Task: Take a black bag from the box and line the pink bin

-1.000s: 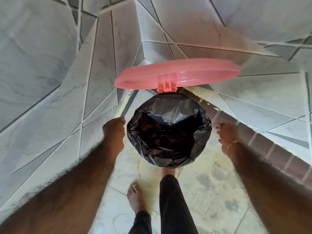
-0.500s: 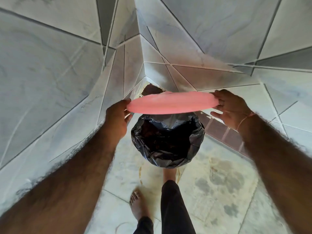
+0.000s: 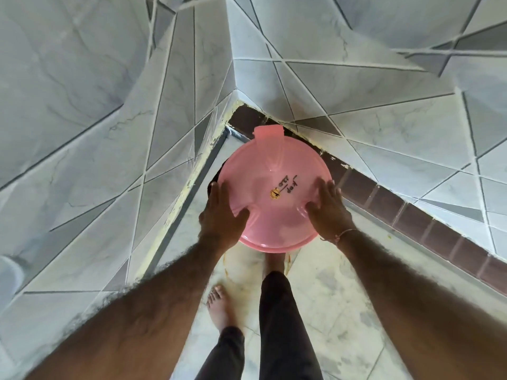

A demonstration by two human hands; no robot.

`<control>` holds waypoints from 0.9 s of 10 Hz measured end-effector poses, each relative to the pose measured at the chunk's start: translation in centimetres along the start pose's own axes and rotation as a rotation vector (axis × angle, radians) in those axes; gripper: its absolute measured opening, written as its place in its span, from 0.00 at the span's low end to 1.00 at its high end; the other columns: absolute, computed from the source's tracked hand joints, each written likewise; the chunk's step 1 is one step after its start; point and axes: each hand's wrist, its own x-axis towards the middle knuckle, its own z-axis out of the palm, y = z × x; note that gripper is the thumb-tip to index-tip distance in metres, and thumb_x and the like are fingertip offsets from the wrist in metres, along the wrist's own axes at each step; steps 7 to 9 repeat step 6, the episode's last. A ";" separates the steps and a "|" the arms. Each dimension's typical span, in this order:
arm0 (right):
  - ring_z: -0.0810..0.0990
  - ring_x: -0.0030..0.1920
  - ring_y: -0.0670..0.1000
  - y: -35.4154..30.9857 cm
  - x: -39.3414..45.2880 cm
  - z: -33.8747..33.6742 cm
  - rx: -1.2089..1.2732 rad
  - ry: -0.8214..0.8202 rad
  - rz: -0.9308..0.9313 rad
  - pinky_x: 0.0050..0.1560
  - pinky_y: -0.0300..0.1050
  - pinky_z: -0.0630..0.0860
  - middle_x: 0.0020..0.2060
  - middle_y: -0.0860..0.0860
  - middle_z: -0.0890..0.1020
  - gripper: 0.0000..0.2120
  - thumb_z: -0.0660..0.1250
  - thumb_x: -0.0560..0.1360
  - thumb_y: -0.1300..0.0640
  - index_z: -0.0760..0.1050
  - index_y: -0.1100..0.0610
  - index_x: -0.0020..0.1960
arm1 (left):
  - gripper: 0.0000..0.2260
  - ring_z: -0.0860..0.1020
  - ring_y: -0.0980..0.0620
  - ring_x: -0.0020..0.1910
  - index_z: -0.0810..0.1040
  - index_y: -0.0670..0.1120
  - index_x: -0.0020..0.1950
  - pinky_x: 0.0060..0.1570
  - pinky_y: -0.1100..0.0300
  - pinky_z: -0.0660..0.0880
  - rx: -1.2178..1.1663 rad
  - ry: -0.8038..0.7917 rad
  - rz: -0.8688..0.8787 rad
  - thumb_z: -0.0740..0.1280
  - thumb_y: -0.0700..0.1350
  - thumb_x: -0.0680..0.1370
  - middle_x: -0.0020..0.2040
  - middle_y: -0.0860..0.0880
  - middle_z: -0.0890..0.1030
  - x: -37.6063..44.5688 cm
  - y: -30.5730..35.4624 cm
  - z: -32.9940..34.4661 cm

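Note:
The pink bin stands in a tiled corner with its round pink lid (image 3: 274, 165) lying flat over the top, hinge tab (image 3: 268, 132) toward the wall. A yellow sticker and handwriting sit at the lid's middle. My left hand (image 3: 222, 215) rests on the lid's left edge, fingers spread. My right hand (image 3: 329, 212) lies flat on the right side of the lid. Only a dark sliver of the black bag (image 3: 214, 180) shows beside the left rim; the bin's body and the box are hidden.
Grey tiled walls close in on the left and behind the bin. A row of dark brown skirting tiles (image 3: 411, 215) runs along the right wall. My bare foot (image 3: 219, 305) and black trouser leg (image 3: 277, 311) stand on the marble floor (image 3: 329, 297) in front.
The lid was raised, showing the black bag lining the bin. Both hands took its edges and brought it down; it now covers the bin and the hands lie on top.

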 end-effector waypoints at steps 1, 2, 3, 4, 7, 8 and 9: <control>0.41 0.78 0.60 -0.2 0.0 1.6 -0.144 0.015 0.005 0.73 0.65 0.53 0.78 0.57 0.40 0.45 0.60 0.74 0.39 0.35 0.51 0.77 | 0.45 0.50 0.43 0.79 0.42 0.49 0.78 0.72 0.35 0.53 0.145 -0.027 0.020 0.66 0.63 0.73 0.80 0.44 0.46 0.4 -0.1 0.6; 0.39 0.78 0.59 -0.2 0.2 2.5 -0.197 0.035 0.009 0.74 0.65 0.52 0.78 0.58 0.38 0.49 0.64 0.73 0.40 0.31 0.52 0.76 | 0.45 0.48 0.43 0.79 0.40 0.49 0.78 0.72 0.34 0.49 0.219 -0.012 0.019 0.63 0.66 0.73 0.80 0.44 0.45 0.2 0.0 0.7; 0.40 0.78 0.60 -0.7 0.1 2.0 -0.271 0.033 0.042 0.73 0.65 0.52 0.78 0.59 0.40 0.50 0.64 0.73 0.40 0.31 0.53 0.76 | 0.45 0.49 0.41 0.79 0.40 0.49 0.78 0.71 0.32 0.49 0.301 -0.020 -0.010 0.62 0.67 0.73 0.80 0.43 0.47 0.4 0.5 0.5; 0.40 0.78 0.60 -1.6 -0.2 1.1 -0.318 0.023 0.042 0.74 0.64 0.51 0.78 0.59 0.41 0.48 0.64 0.73 0.40 0.35 0.54 0.77 | 0.44 0.49 0.39 0.78 0.44 0.47 0.78 0.72 0.33 0.51 0.405 0.026 0.077 0.65 0.63 0.73 0.80 0.42 0.49 0.0 1.3 -0.2; 0.43 0.78 0.59 -5.9 -3.9 -1.0 -0.384 0.120 -0.177 0.75 0.63 0.52 0.79 0.56 0.45 0.41 0.61 0.75 0.42 0.40 0.51 0.78 | 0.37 0.52 0.40 0.78 0.50 0.47 0.78 0.73 0.35 0.52 0.557 0.113 0.363 0.62 0.61 0.76 0.80 0.43 0.54 -2.5 3.8 -4.3; 0.43 0.78 0.59 -5.9 -3.9 -1.0 -0.384 0.120 -0.177 0.75 0.63 0.52 0.79 0.56 0.45 0.41 0.61 0.75 0.42 0.40 0.51 0.78 | 0.37 0.52 0.40 0.78 0.50 0.47 0.78 0.73 0.35 0.52 0.557 0.113 0.363 0.62 0.61 0.76 0.80 0.43 0.54 -2.5 3.8 -4.3; 0.43 0.78 0.59 -5.9 -3.9 -1.0 -0.384 0.120 -0.177 0.75 0.63 0.52 0.79 0.56 0.45 0.41 0.61 0.75 0.42 0.40 0.51 0.78 | 0.37 0.52 0.40 0.78 0.50 0.47 0.78 0.73 0.35 0.52 0.557 0.113 0.363 0.62 0.61 0.76 0.80 0.43 0.54 -2.5 3.8 -4.3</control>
